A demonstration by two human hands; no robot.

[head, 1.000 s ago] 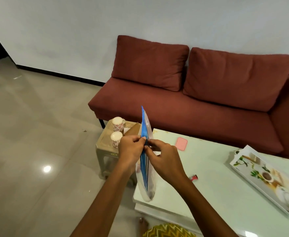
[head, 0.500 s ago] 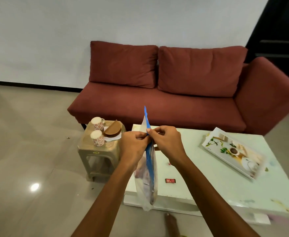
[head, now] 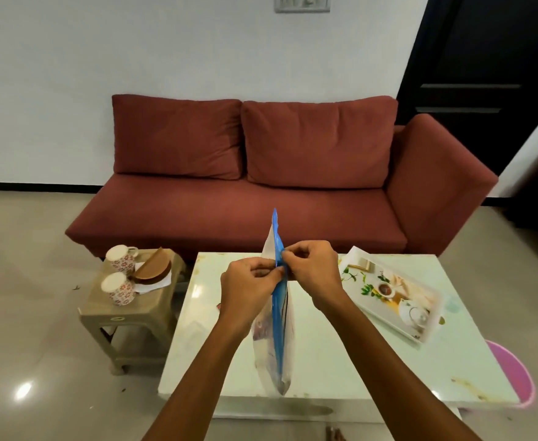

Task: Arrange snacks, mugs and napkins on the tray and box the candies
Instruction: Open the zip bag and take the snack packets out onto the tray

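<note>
I hold a blue and white snack bag [head: 277, 332] edge-on above the pale green table [head: 341, 361]. My left hand [head: 250, 286] and my right hand [head: 309, 270] both pinch its upper edge from either side. A printed white tray [head: 392, 292] lies on the table to the right, apart from my hands. On a small beige stool [head: 127, 310] to the left stand two floral mugs [head: 119, 257] [head: 118, 288], beside a round brown box [head: 153, 270] with its lid tilted, resting on white napkins [head: 148, 286].
A red sofa [head: 245, 214] stands behind the table against the white wall. A pink round object [head: 512, 374] shows at the table's right edge. A dark door [head: 471, 74] is at the far right. Tiled floor lies left of the stool.
The view has swung right and pulled back, so the table, tray and sofa sit more centred. Both hands stay pinched on the bag's top edge.
</note>
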